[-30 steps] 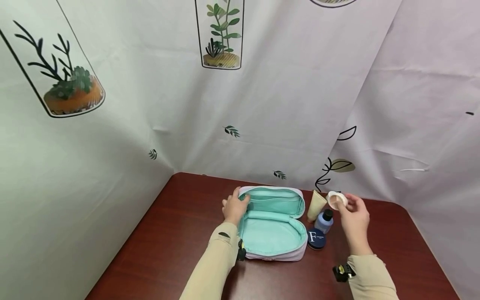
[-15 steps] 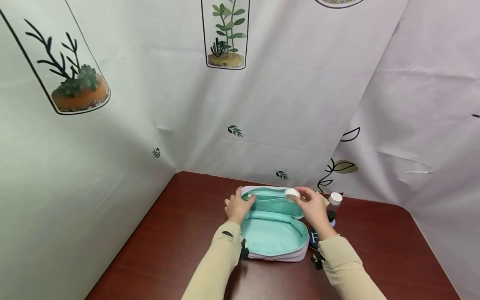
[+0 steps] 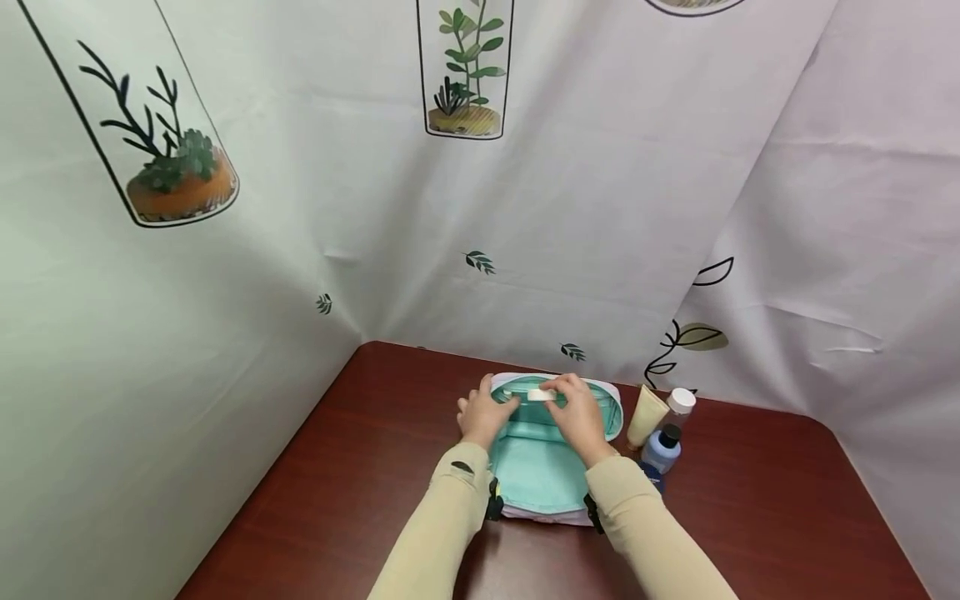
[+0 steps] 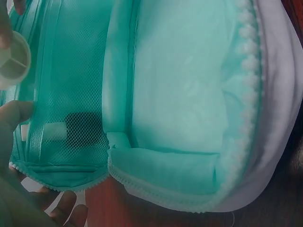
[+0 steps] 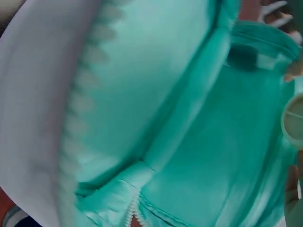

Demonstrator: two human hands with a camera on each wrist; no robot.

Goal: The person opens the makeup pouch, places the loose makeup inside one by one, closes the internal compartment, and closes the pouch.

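Note:
An unzipped cosmetic bag [image 3: 542, 479], pale lilac outside and turquoise inside, lies on the table with its lid folded back. My left hand [image 3: 483, 414] grips the lid's left edge, thumb inside and fingers behind. Over the lid's mesh pocket [image 4: 71, 71], my right hand [image 3: 579, 417] pinches a small round white container [image 3: 540, 395]. Dividers show inside this container in the left wrist view. Through the mesh I see a small white item with a black end [image 4: 84, 128]. The bag's main compartment [image 4: 180, 80] shows its bare lining.
To the bag's right stand a cream tube [image 3: 647, 417], a clear bottle with a white cap [image 3: 681, 402] and a blue bottle with a black cap [image 3: 662, 450]. A dark blue round case [image 3: 652, 477] is partly hidden by my right arm. Patterned fabric [image 3: 600, 208] hangs behind the table.
My right hand has carried the white container leftward from beside the bottles to the bag's lid. The left hand keeps its grip on the lid.

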